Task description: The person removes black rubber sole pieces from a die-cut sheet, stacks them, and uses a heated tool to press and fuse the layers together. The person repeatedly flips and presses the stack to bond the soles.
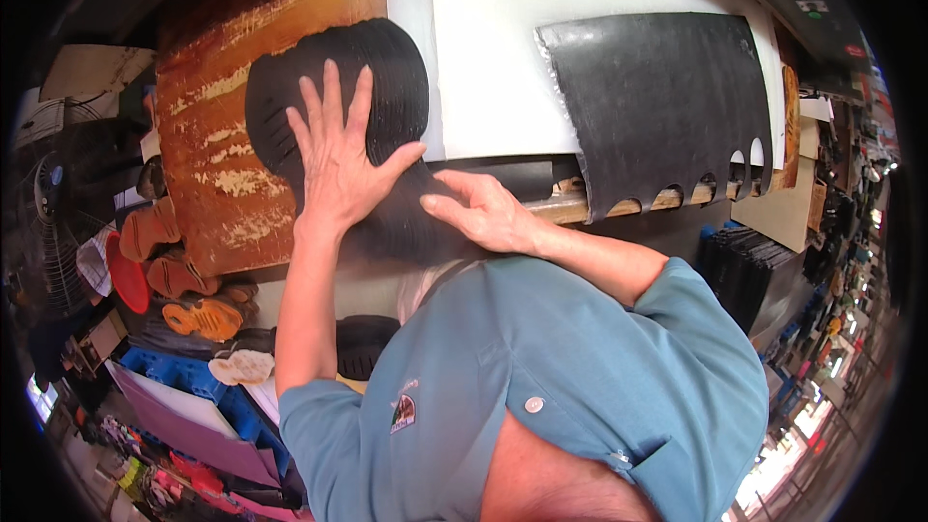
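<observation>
A stack of black shoe soles (394,68) lies at the front of the worn brown table, its narrower end hanging over the near edge. My left hand (338,159) rests flat on top of the stack with the fingers spread. Against the stack's right side, near its narrow middle, is my right hand (483,213); its thumb and forefinger are apart and it grips nothing that I can see. To the right, a black rubber sheet (657,87) with rounded cut-outs along its near edge lies partly on a white board (488,68).
The brown table (227,203) has scraped patches. At the left stand a fan (53,184), a red round object (132,274) and orange-brown sole-shaped pieces (208,317). Blue crates (179,372) are lower left. Stacked black sheets (744,275) sit at the right below the table.
</observation>
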`<state>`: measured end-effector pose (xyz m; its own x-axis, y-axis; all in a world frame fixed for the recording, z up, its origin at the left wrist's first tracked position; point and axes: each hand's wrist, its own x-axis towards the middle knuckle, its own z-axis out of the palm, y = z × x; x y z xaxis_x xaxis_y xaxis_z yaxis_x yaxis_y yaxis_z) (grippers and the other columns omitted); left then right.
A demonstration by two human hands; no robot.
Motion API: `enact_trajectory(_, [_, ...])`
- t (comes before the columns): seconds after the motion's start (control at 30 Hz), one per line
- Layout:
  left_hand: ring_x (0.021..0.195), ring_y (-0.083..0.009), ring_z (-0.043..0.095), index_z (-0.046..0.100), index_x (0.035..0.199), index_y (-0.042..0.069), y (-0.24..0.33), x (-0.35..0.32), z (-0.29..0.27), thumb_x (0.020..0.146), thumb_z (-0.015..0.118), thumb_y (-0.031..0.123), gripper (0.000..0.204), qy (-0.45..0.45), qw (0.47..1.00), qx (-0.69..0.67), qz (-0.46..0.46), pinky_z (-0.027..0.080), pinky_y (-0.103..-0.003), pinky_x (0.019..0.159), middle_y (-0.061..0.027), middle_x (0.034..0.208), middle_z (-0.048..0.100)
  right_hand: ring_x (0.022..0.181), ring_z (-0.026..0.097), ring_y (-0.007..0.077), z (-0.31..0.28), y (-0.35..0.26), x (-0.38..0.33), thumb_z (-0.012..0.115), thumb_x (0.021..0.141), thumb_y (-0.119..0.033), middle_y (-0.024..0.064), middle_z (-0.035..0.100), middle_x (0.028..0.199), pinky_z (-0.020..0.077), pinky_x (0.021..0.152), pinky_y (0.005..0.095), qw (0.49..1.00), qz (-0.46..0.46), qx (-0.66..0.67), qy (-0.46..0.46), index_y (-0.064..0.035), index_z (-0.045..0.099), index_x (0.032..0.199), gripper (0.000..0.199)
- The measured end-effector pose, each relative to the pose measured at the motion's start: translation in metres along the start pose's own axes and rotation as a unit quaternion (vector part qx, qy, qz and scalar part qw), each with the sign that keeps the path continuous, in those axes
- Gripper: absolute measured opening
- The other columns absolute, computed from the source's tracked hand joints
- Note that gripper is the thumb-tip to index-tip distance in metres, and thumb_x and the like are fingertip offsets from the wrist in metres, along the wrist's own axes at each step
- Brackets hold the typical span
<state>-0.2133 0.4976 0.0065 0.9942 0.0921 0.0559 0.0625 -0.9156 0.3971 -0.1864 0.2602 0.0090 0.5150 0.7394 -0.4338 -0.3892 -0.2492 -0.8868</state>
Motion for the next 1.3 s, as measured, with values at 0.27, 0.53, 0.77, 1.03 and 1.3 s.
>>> enact_trajectory(0.27, [0.166,-0.0491,0.004,0.028,0.174,0.028,-0.022,-0.012,-0.001,0.088,0.077,0.066,0.106,0.008,0.999,0.041,0.01,0.002,-0.071,0.13,-0.0164,0.182,0.01,0.103,0.064,0.0093,-0.002,-0.002,-0.002,0.061,0.113,-0.028,0.0056,0.076,0.113,0.054,0.094,0.031,0.998,0.01,0.049,-0.022,0.0047,0.069,0.133,0.039])
enact_trajectory(0.53, [0.166,-0.048,0.005,0.033,0.172,0.029,-0.026,-0.014,-0.004,0.088,0.078,0.066,0.102,0.013,0.999,0.04,0.01,0.002,-0.07,0.13,-0.0152,0.182,0.012,0.104,0.064,0.0085,-0.005,-0.006,-0.005,0.061,0.114,-0.027,0.0043,0.075,0.115,0.0536,0.094,0.0297,0.999,0.003,0.044,-0.03,0.004,0.067,0.137,0.039])
enact_trajectory(0.77, [0.166,-0.0471,0.005,0.034,0.172,0.029,-0.034,-0.017,-0.007,0.089,0.079,0.062,0.1,0.013,0.999,0.05,0.014,0.003,-0.07,0.13,-0.0147,0.182,0.012,0.099,0.061,0.006,-0.007,0.004,-0.005,0.063,0.113,-0.025,0.0017,0.074,0.11,0.0522,0.088,0.0275,0.998,0.011,0.058,-0.025,0.0034,0.067,0.136,0.037])
enact_trajectory(1.03, [0.165,-0.0502,0.006,0.035,0.171,0.025,-0.035,-0.017,-0.013,0.086,0.084,0.055,0.103,0.012,0.999,0.046,0.022,0.005,-0.07,0.13,-0.0182,0.181,0.013,0.081,0.067,0.0119,-0.018,-0.012,-0.02,0.068,0.107,-0.025,0.0091,0.076,0.089,0.0555,0.075,0.0316,0.987,-0.076,-0.135,0.047,0.0018,0.07,0.129,0.035])
enact_trajectory(1.3, [0.166,-0.0483,0.003,0.034,0.172,0.024,-0.036,-0.014,-0.016,0.083,0.086,0.053,0.106,-0.019,0.999,0.047,0.008,0.002,-0.07,0.13,-0.0193,0.182,0.012,0.08,0.077,0.0254,-0.062,-0.096,-0.001,0.073,0.103,-0.018,0.0172,0.078,0.091,0.06,0.071,0.0371,0.872,-0.314,-0.308,0.215,0.0014,0.073,0.121,0.026])
